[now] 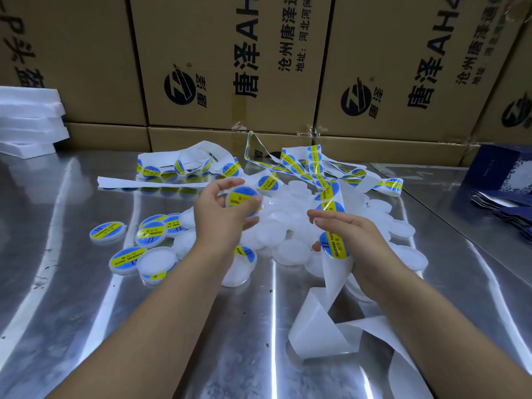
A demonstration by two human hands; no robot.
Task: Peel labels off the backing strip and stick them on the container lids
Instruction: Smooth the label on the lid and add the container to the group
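My left hand [223,214] holds a round white lid [243,197] that bears a blue and yellow label, fingers curled round its rim. My right hand [351,234] grips the white backing strip [335,266], which carries a blue and yellow label [334,246] under my palm and runs down toward me as a bare loop. A heap of plain white lids [290,223] lies between and beyond my hands. Several labelled lids [108,231] lie to the left of the heap. More label strip [313,164] is tangled behind the heap.
Everything lies on a shiny metal table [72,298]. Brown cartons [224,67] form a wall at the back. White foam trays [28,119] are stacked at the far left. Dark blue packets [501,203] lie at the right edge.
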